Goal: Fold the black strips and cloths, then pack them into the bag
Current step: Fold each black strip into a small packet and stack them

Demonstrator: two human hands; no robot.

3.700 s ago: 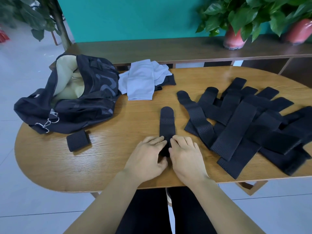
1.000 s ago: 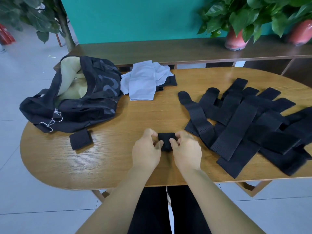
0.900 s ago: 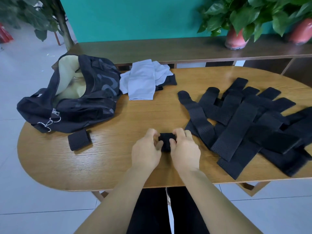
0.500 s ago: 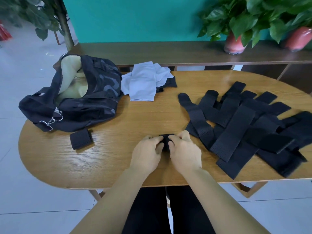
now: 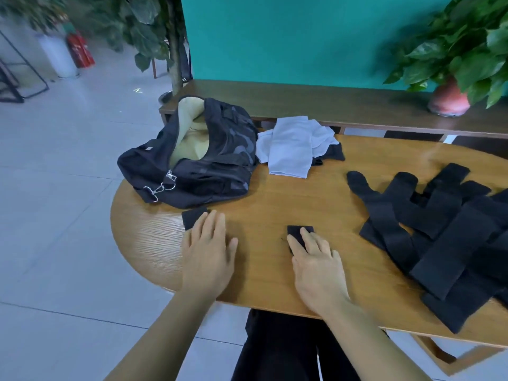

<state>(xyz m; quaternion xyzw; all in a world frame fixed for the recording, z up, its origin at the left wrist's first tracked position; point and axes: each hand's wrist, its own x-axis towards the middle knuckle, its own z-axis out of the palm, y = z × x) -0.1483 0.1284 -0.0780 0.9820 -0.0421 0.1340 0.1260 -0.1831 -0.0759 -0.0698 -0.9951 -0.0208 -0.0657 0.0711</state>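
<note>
Right hand (image 5: 316, 264) lies flat, fingers straight, grip wide, pressing a folded strip (image 5: 299, 234) onto the table (image 5: 316, 199). Left hand (image 5: 210, 250) is flat too, grip wide and holding nothing, fingertips touching another folded strip (image 5: 193, 217), with the open bag (image 5: 192, 158) just beyond it. Well out past the right hand sprawls the pile of unfolded black strips (image 5: 439, 235), and far ahead between both hands sit the pale cloths (image 5: 294, 145) beside the bag.
</note>
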